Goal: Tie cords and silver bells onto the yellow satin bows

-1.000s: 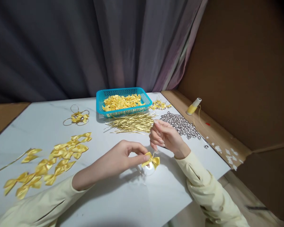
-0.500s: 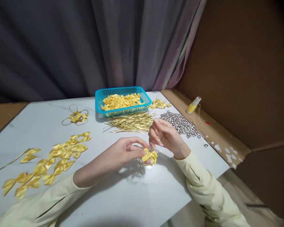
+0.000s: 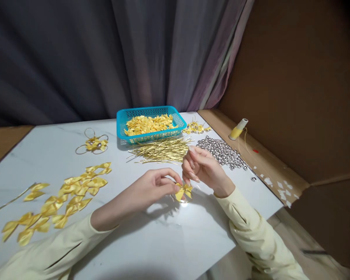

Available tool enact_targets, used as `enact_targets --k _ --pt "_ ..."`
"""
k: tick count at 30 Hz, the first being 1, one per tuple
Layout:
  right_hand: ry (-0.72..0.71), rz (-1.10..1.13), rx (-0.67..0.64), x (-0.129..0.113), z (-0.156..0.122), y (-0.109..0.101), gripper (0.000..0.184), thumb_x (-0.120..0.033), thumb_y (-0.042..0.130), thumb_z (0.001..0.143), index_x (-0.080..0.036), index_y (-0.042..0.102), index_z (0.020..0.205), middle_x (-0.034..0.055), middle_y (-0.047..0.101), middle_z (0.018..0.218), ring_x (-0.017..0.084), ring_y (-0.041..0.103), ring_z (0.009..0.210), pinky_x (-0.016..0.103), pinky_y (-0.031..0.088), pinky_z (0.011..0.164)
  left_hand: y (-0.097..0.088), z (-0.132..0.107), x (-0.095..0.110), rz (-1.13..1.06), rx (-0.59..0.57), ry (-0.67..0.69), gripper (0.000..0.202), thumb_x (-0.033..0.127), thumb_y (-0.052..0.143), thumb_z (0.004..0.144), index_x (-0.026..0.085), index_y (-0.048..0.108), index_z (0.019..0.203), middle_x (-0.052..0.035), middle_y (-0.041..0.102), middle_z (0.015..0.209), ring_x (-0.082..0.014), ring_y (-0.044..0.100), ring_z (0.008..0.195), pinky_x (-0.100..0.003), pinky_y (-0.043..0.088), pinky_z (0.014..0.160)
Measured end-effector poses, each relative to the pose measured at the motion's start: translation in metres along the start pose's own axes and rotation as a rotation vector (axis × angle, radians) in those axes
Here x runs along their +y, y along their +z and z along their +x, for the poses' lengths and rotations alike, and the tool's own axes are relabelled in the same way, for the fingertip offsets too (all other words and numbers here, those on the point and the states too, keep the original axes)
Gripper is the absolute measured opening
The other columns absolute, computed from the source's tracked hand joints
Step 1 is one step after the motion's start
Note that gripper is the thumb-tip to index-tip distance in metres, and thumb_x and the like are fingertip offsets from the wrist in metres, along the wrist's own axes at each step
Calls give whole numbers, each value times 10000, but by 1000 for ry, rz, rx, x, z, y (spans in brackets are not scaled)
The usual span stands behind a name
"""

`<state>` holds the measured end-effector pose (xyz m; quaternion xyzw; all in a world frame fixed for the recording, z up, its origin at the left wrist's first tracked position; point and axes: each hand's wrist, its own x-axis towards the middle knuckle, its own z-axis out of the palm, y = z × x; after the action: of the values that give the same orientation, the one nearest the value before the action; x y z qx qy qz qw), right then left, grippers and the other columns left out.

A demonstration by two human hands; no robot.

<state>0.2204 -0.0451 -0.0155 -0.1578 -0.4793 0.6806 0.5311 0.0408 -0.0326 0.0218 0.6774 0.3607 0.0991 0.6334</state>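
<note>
My left hand [image 3: 151,188] pinches a small yellow ribbon bow [image 3: 183,191] between thumb and fingers, just above the white table [image 3: 169,241]. A thin loop hangs under the bow. My right hand [image 3: 202,168] is right beside it, fingers curled, with the thumb and fingertips pressed at the bow's top. What those fingertips grip is too small to make out.
A blue basket [image 3: 149,123] of yellow bows stands at the back. In front of it lies a pile of gold wire ties [image 3: 162,151], with silver bells [image 3: 221,151] to the right. Loose bows [image 3: 70,192] spread at left. A thread spool [image 3: 238,130] lies on the cardboard ledge.
Both hands have drawn slightly up and back with the bow. The bow has turned and the loop beneath it has shrunk.
</note>
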Motion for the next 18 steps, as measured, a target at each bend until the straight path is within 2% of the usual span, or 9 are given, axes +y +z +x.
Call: enact_targets --k 7,18 --pt "20 -27 2 2 0 5 303 -320 388 945 -181 434 679 -47 535 533 61 449 379 233 433 467 2 5 -6 27 4 60 144 310 580 777 177 530 757 5 649 737 -155 574 722 -272 395 692" --pt "-26 17 -34 0 -2 5 298 -299 380 948 -176 454 687 -37 549 548 59 432 380 241 448 476 1 4 -7 80 26 108 145 243 568 785 189 550 918 -1 672 780 -170 609 746 -285 421 704"
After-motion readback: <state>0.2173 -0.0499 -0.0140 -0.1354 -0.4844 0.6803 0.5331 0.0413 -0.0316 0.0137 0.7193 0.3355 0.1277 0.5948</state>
